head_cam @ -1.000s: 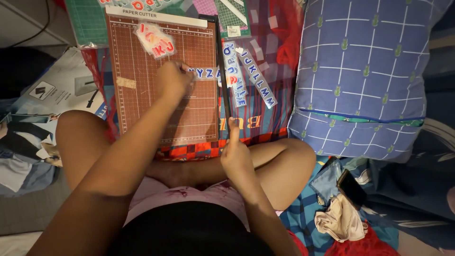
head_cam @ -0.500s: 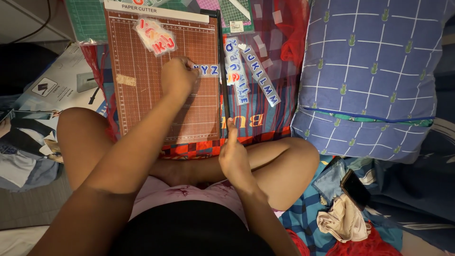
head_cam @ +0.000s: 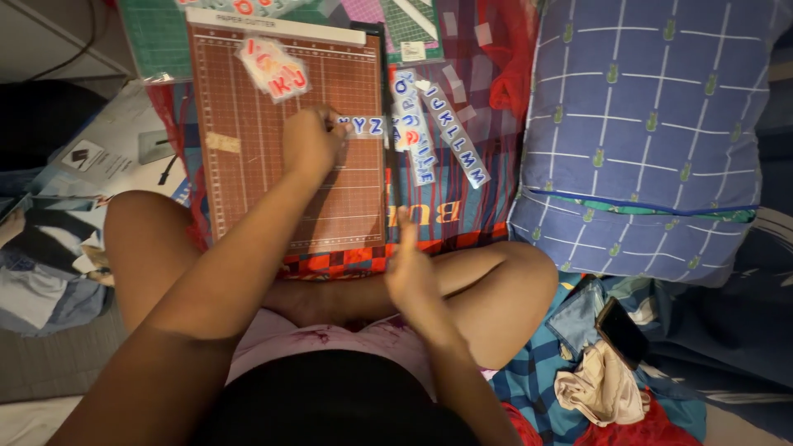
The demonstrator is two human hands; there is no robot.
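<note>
Over on the far left, a green cutting mat (head_cam: 153, 37) is tucked under the far corner of the brown paper trimmer (head_cam: 248, 165), which is laid on the patterned bedding in front of the crossed legs. A little clear pack of red and orange letter stickers (head_cam: 275, 70) is left on the trimmer's far part. The left hand (head_cam: 310, 142) is pressed down on the trimmer bed, fingers curled and pinched onto a strip of blue letter stickers (head_cam: 365, 125), which is held flat across the grid with its right end reaching the blade rail. The right hand (head_cam: 410, 266) is wrapped around the near end of the black cutter arm (head_cam: 388, 124), thumb pointed along it; how tight the grip is can't really be made out, it's a bit blurred. Just right of the arm, more cut letter strips (head_cam: 446, 132) are scattered on the bedding. Further right a blue checked pillow (head_cam: 644, 124) is seen, and a dark phone (head_cam: 621, 328) is left near the right knee.
</note>
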